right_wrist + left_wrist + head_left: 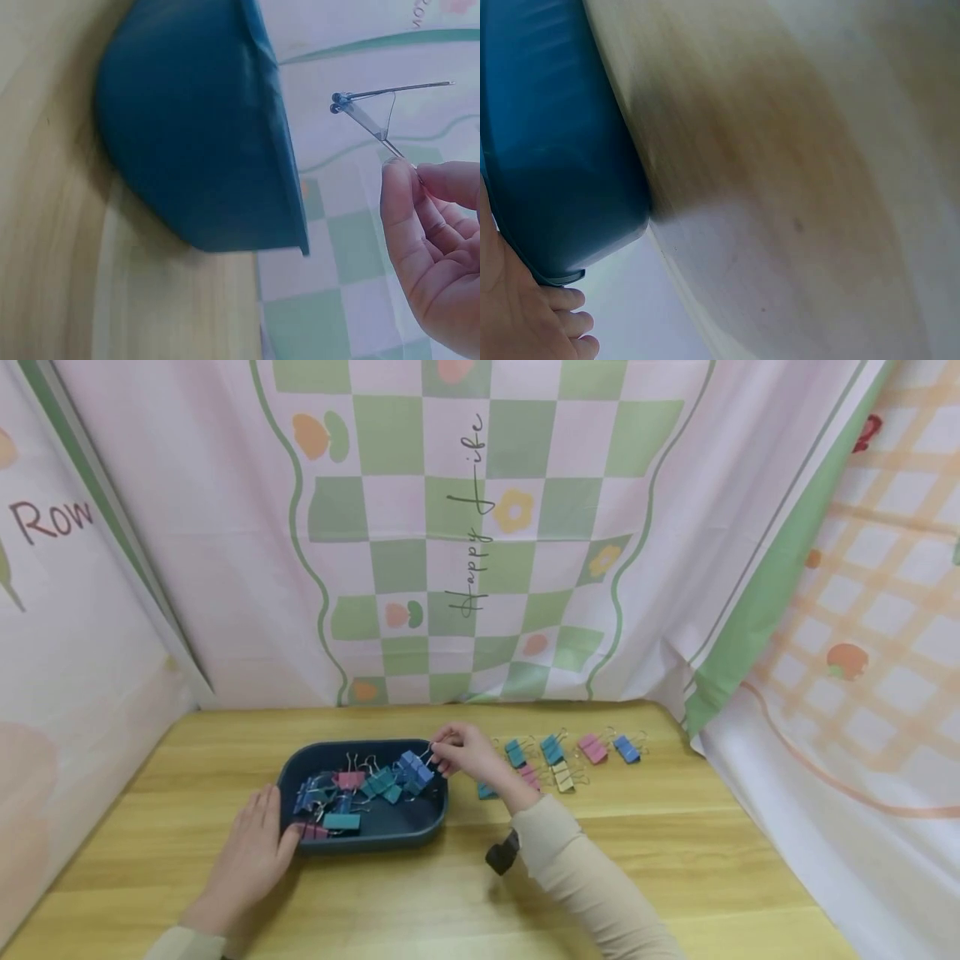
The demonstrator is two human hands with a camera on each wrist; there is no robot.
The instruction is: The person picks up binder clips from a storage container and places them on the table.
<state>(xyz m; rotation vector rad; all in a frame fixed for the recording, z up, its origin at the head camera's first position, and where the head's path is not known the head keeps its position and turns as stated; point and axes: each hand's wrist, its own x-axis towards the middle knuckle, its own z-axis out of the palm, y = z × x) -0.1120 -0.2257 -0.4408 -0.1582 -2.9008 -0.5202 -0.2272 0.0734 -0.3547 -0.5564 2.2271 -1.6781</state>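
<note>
My right hand [467,753] pinches a wire handle of a blue binder clip [415,768] between thumb and forefinger. In the right wrist view that clip [367,120] shows side-on beyond the fingertips, above the rim of a dark blue tray [195,135]. The tray [375,841] holds several more binder clips, among them a teal one [342,822] and a pink one [350,779]. My left hand [251,847] rests against the tray's left end, fingers along the outside and thumb at the near corner. In the left wrist view its fingertips show past the tray's rim [562,280].
Right of the tray, several binder clips lie in loose rows on the wooden table [645,852], including a blue one [627,749], a pink one [593,748] and a yellow one [563,777]. The right forearm partly covers them. A patterned curtain [517,568] hangs behind the table.
</note>
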